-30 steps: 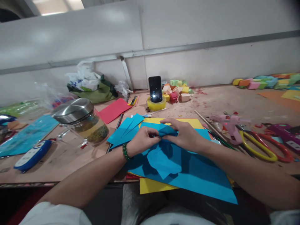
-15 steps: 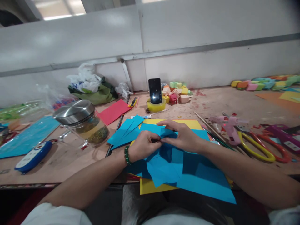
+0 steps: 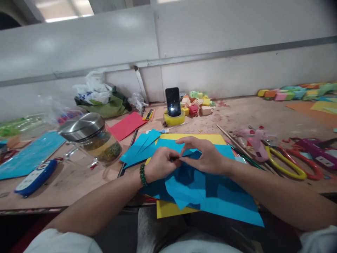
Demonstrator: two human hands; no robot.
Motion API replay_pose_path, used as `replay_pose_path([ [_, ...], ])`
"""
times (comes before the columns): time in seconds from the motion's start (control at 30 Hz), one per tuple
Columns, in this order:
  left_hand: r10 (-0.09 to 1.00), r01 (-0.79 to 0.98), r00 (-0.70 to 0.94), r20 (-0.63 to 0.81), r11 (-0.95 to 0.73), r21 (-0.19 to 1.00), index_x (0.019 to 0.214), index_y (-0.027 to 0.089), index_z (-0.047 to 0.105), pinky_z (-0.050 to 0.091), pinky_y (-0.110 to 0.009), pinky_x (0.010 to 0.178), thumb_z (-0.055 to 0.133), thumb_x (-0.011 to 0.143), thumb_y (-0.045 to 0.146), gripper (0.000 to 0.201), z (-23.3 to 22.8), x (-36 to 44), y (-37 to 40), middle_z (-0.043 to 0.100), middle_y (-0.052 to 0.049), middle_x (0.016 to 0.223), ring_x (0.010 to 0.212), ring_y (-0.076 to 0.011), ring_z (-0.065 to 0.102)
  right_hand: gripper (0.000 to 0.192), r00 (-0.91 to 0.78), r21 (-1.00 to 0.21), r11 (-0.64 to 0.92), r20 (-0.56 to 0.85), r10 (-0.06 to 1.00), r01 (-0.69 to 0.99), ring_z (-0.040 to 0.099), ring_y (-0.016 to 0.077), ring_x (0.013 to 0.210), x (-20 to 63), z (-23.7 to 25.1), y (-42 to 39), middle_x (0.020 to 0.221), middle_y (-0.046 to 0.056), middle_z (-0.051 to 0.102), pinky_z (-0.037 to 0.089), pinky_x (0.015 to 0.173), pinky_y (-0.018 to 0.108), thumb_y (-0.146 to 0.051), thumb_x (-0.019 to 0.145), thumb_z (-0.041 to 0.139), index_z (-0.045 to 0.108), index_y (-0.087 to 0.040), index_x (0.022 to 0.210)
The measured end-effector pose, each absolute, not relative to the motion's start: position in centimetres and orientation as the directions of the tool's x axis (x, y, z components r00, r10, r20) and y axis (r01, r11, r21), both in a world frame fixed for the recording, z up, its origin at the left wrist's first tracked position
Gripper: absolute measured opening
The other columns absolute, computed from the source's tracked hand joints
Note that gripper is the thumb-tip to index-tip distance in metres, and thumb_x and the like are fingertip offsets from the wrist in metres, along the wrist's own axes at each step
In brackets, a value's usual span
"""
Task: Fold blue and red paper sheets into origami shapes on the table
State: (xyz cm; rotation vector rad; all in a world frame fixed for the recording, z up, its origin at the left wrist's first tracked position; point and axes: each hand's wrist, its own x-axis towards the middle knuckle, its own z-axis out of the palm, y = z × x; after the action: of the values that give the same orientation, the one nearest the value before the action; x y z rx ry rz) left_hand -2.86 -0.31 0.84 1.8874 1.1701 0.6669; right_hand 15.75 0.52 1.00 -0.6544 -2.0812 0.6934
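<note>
My left hand (image 3: 162,163), with a green bead bracelet (image 3: 142,175) at its wrist, is closed in a pinch over the blue paper. My right hand (image 3: 204,156) meets it, thumb and finger tips together at the left fingertips, the other fingers arched. Whatever sits between the fingertips is too small and hidden to make out. Below the hands lie blue paper pieces (image 3: 184,195) on a larger blue sheet (image 3: 231,202). Yellow paper (image 3: 173,209) shows from under them. Cut blue strips (image 3: 139,149) rest to the left.
A lidded glass jug (image 3: 101,147) and a blue-and-white tool (image 3: 37,177) stand left. Behind is a phone (image 3: 173,102) in a yellow tape roll (image 3: 174,120), beside folded paper blocks (image 3: 196,103). At right lie a pink glue gun (image 3: 256,142) and scissors (image 3: 285,163).
The folded blue piece that stood up between my right fingers no longer shows there. My fingertips have drawn together slightly. The view has shifted a little.
</note>
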Motion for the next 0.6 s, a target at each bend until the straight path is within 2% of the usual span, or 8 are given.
replay_pose_path([
  [0.1, 0.897, 0.545, 0.425, 0.122, -0.361, 0.757, 0.061, 0.016, 0.066, 0.034, -0.024, 0.057, 0.058, 0.072, 0.023, 0.014, 0.9, -3.2, -0.1, 0.060, -0.001, 0.059, 0.060, -0.0140, 0.049, 0.031, -0.372, -0.726, 0.672, 0.589, 0.717, 0.146, 0.068, 0.0162, 0.072, 15.9, 1.5, 0.5, 0.081, 0.002, 0.070, 0.056, 0.073, 0.032, -0.029, 0.083, 0.065, 0.058, -0.023, 0.113],
  [0.2, 0.907, 0.567, 0.385, 0.172, -0.379, 0.731, 0.067, 0.016, 0.069, 0.038, -0.025, 0.060, 0.057, 0.075, 0.024, 0.017, 1.2, -3.3, 0.2, 0.067, -0.003, 0.065, 0.064, -0.0160, 0.056, 0.040, -0.223, -0.803, 0.586, 0.555, 0.801, 0.105, 0.069, 0.0189, 0.080, 16.2, 1.9, 0.9, 0.081, 0.003, 0.070, 0.057, 0.077, 0.035, -0.043, 0.082, 0.069, 0.056, -0.023, 0.114],
  [0.27, 0.905, 0.559, 0.380, 0.191, -0.389, 0.732, 0.062, 0.016, 0.066, 0.038, -0.024, 0.058, 0.057, 0.074, 0.020, 0.016, 1.3, -3.2, 0.3, 0.063, -0.001, 0.059, 0.060, -0.0139, 0.053, 0.051, -0.270, -0.815, 0.573, 0.535, 0.801, 0.087, 0.069, 0.0223, 0.093, 16.3, 2.1, 1.2, 0.093, 0.006, 0.071, 0.056, 0.084, 0.038, -0.052, 0.078, 0.070, 0.055, -0.024, 0.118],
  [0.33, 0.903, 0.554, 0.376, 0.205, -0.397, 0.732, 0.055, 0.016, 0.060, 0.037, -0.023, 0.057, 0.058, 0.071, 0.016, 0.016, 1.5, -3.1, 0.3, 0.056, 0.001, 0.054, 0.056, -0.0116, 0.049, 0.057, -0.368, -0.794, 0.604, 0.544, 0.754, 0.064, 0.065, 0.0249, 0.108, 16.5, 2.1, 1.4, 0.109, 0.010, 0.069, 0.052, 0.093, 0.041, -0.057, 0.080, 0.067, 0.052, -0.024, 0.125],
  [0.4, 0.906, 0.556, 0.360, 0.223, -0.401, 0.728, 0.050, 0.017, 0.052, 0.034, -0.023, 0.055, 0.058, 0.069, 0.013, 0.020, 1.6, -3.0, 0.3, 0.049, 0.003, 0.051, 0.054, -0.0101, 0.044, 0.059, -0.426, -0.756, 0.651, 0.568, 0.704, 0.070, 0.061, 0.0255, 0.116, 16.7, 2.1, 1.5, 0.123, 0.012, 0.065, 0.050, 0.098, 0.042, -0.055, 0.084, 0.064, 0.048, -0.024, 0.131],
  [0.47, 0.910, 0.566, 0.341, 0.238, -0.400, 0.721, 0.047, 0.017, 0.045, 0.030, -0.023, 0.053, 0.057, 0.068, 0.013, 0.025, 1.5, -3.0, 0.4, 0.041, 0.004, 0.048, 0.053, -0.0094, 0.039, 0.054, -0.445, -0.675, 0.724, 0.610, 0.656, 0.142, 0.060, 0.0260, 0.117, 17.0, 2.1, 1.7, 0.125, 0.013, 0.063, 0.049, 0.098, 0.043, -0.048, 0.083, 0.068, 0.050, -0.024, 0.127],
  [0.53, 0.910, 0.572, 0.333, 0.247, -0.403, 0.715, 0.047, 0.018, 0.041, 0.027, -0.023, 0.052, 0.056, 0.069, 0.015, 0.027, 1.4, -3.1, 0.5, 0.037, 0.004, 0.048, 0.053, -0.0093, 0.036, 0.047, -0.484, -0.534, 0.812, 0.660, 0.575, 0.236, 0.059, 0.0277, 0.117, 17.1, 2.1, 1.9, 0.124, 0.013, 0.063, 0.049, 0.098, 0.045, -0.038, 0.078, 0.073, 0.055, -0.024, 0.119],
  [0.6, 0.909, 0.568, 0.330, 0.253, -0.405, 0.717, 0.050, 0.017, 0.045, 0.028, -0.023, 0.053, 0.054, 0.070, 0.016, 0.023, 1.3, -3.2, 0.6, 0.040, 0.004, 0.049, 0.054, -0.0096, 0.038, 0.044, -0.549, -0.405, 0.867, 0.672, 0.498, 0.290, 0.058, 0.0291, 0.119, 17.1, 1.8, 2.2, 0.124, 0.014, 0.063, 0.049, 0.098, 0.046, -0.030, 0.075, 0.073, 0.058, -0.023, 0.116],
])
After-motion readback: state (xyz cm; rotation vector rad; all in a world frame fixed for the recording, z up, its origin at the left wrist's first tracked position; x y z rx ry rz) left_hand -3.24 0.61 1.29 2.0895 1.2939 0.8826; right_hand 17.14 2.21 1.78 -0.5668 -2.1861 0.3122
